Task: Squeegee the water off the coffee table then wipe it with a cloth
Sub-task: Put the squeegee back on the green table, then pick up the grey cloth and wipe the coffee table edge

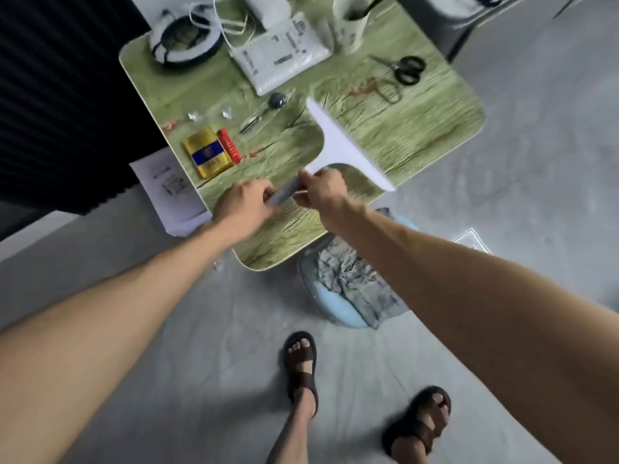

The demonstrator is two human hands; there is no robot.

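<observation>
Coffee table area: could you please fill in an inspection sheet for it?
Surface: coffee table, green wood-grain top; water not discernible.
Job's things: squeegee over the near part of the top; crumpled cloth in a blue basin on the floor.
Clutter: scissors, gold box, white package and cup on the top.
Grippers: left hand and right hand both grip the squeegee's handle.
Cables: white cord at the far edge.
Surroundings: grey floor; paper sheet beside the table.

Head-worn view, steeply downward, near coffee table (pixel 418 135), arms reaching forward
</observation>
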